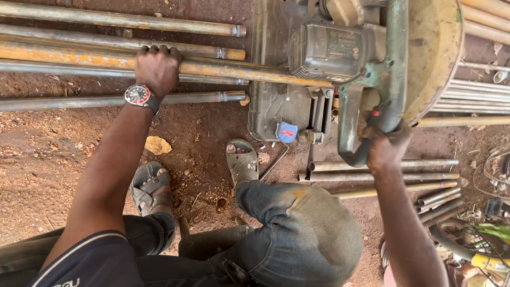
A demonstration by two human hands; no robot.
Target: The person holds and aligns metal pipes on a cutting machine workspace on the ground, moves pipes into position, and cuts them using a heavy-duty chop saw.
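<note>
Left hand [157, 68] lies palm down on a rusty yellowish pipe [95, 56], fingers curled over its far side. A wristwatch [139, 95] with a red and black bezel sits on that wrist. The pipe runs right, under the grey motor housing [332, 50] of a chop saw [297, 101] that stands on bare red dirt [48, 154]. More grey pipes [106, 20] lie parallel above and below it.

Right hand [383, 146] is closed around the saw's green D-shaped handle [366, 119]. The yellowed blade guard [433, 53] is just right of the handle. Short cut pipe pieces [382, 170] lie on the ground near the right wrist. Two sandalled feet [154, 186] rest on the dirt below the saw base.
</note>
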